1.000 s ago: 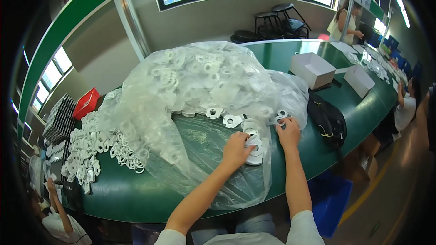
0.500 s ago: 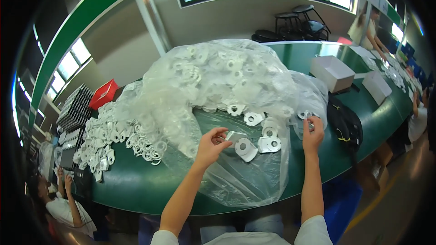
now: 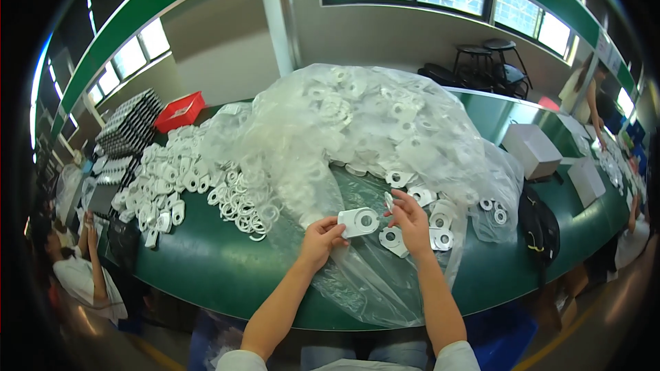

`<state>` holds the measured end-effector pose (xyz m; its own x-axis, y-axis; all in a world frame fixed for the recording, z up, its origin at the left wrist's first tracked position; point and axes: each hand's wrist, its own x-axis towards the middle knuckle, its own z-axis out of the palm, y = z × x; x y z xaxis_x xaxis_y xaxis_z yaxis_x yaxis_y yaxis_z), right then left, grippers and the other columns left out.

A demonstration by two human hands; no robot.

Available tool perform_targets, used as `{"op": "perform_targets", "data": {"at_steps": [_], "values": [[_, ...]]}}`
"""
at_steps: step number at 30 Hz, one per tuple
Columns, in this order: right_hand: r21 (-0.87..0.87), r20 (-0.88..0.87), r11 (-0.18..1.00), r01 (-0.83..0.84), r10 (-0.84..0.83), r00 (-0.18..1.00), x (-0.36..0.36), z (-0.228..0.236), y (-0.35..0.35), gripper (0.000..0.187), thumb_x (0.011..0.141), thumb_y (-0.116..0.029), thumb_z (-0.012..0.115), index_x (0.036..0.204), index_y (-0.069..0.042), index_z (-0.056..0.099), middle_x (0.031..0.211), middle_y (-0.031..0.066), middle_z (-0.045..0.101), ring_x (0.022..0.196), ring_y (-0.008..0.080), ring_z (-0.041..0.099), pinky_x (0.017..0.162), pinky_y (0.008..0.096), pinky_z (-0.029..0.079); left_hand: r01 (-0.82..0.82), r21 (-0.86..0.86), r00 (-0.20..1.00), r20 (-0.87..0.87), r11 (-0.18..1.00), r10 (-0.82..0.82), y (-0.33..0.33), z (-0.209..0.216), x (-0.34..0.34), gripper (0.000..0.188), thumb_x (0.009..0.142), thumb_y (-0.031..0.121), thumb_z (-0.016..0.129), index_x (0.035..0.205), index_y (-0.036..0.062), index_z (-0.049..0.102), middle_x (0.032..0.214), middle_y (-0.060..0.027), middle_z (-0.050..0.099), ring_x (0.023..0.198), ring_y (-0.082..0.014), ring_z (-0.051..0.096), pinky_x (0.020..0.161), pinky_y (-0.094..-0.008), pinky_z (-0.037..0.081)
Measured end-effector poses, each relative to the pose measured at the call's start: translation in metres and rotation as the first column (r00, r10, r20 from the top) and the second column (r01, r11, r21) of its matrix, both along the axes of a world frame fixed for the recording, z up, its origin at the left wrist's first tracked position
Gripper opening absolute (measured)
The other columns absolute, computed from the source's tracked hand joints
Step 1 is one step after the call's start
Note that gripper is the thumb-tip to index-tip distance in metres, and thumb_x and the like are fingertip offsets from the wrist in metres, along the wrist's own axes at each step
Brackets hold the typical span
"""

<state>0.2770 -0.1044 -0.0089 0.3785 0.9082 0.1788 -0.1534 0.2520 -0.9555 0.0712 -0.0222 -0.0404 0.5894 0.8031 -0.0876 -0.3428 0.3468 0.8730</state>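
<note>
My left hand point(image 3: 320, 242) pinches a white flat plate point(image 3: 349, 223) with a large round hole, held up above clear plastic sheeting. Close to its right edge, my right hand point(image 3: 412, 225) has its fingers closed on a small whitish piece point(image 3: 389, 201), seen almost edge-on, its exact shape unclear. Beyond and beside my right hand lie several similar holed plates point(image 3: 442, 238) on the plastic. A big clear plastic bag point(image 3: 289, 124) heaped with such plates spreads over the green table point(image 3: 206, 268).
Loose white plates point(image 3: 161, 192) and a pile of white rings point(image 3: 244, 205) lie on the left, near a red bin point(image 3: 180, 111) and stacked trays point(image 3: 129, 124). Rightward are a smaller plastic bag point(image 3: 496, 178), a black bag point(image 3: 539, 223) and a white box point(image 3: 531, 150). People work at both sides.
My right hand has come left from the smaller bag with a small piece, up to the plate. My left hand has turned the plate flat to view. The whole view has shifted.
</note>
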Motion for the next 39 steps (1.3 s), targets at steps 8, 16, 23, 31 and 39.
{"op": "perform_targets", "data": {"at_steps": [8, 16, 23, 31, 39], "values": [[0.088, 0.645, 0.988, 0.125, -0.152, 0.749, -0.024, -0.004, -0.008, 0.046, 0.071, -0.001, 0.069, 0.115, -0.002, 0.058, 0.109, 0.0107, 0.056, 0.095, 0.0197, 0.057, 0.074, 0.0276, 0.049, -0.015, 0.021, 0.998, -0.06, 1.0, 0.016, -0.007, 0.004, 0.002, 0.027, 0.087, 0.005, 0.059, 0.111, -0.0065, 0.055, 0.096, -0.0114, 0.064, 0.081, -0.0164, 0.064, 0.067, -0.0279, 0.055], [0.07, 0.687, 0.993, 0.093, -0.115, 0.717, -0.027, -0.002, -0.01, 0.051, 0.069, 0.0, 0.069, 0.118, -0.003, 0.056, 0.117, 0.0121, 0.053, 0.101, 0.0218, 0.055, 0.076, 0.0293, 0.05, -0.014, 0.014, 0.999, -0.038, 1.0, 0.015, -0.01, 0.0, 0.006, 0.024, 0.088, 0.004, 0.057, 0.11, -0.0062, 0.056, 0.096, -0.0112, 0.064, 0.083, -0.0165, 0.064, 0.07, -0.0299, 0.056], [0.054, 0.028, 0.998, 0.007, -0.009, 1.0, -0.041, -0.018, -0.005, 0.043, 0.088, -0.006, 0.055, 0.129, 0.001, 0.043, 0.122, 0.0104, 0.052, 0.108, 0.0184, 0.052, 0.084, 0.0287, 0.047, -0.042, -0.167, 0.98, 0.187, 0.985, 0.074, -0.028, 0.01, 0.009, 0.026, 0.089, 0.007, 0.056, 0.112, -0.0045, 0.053, 0.104, -0.0109, 0.062, 0.092, -0.0206, 0.063, 0.081, -0.0342, 0.054], [-0.044, -0.329, 0.991, -0.123, 0.102, 0.939, -0.097, -0.007, 0.002, 0.031, 0.095, -0.011, 0.039, 0.123, 0.002, 0.044, 0.113, 0.0179, 0.06, 0.098, 0.0238, 0.061, 0.086, 0.0313, 0.049, -0.088, -0.158, 0.981, 0.155, 0.984, 0.113, -0.063, 0.032, -0.012, 0.029, 0.089, 0.008, 0.057, 0.115, -0.0028, 0.052, 0.103, -0.0092, 0.062, 0.091, -0.0196, 0.063, 0.081, -0.033, 0.054], [-0.176, -0.407, 0.925, -0.336, 0.243, 0.88, -0.102, 0.003, 0.003, 0.034, 0.091, -0.013, 0.038, 0.122, 0.0, 0.042, 0.102, 0.0242, 0.062, 0.078, 0.0304, 0.066, 0.057, 0.0315, 0.055, -0.102, 0.837, 0.309, -0.487, 0.538, 0.817, -0.011, 0.016, -0.161, 0.02, 0.073, 0.01, 0.071, 0.092, 0.0054, 0.067, 0.08, -0.0063, 0.057, 0.065, -0.018, 0.056, 0.06, -0.0288, 0.045]]}}
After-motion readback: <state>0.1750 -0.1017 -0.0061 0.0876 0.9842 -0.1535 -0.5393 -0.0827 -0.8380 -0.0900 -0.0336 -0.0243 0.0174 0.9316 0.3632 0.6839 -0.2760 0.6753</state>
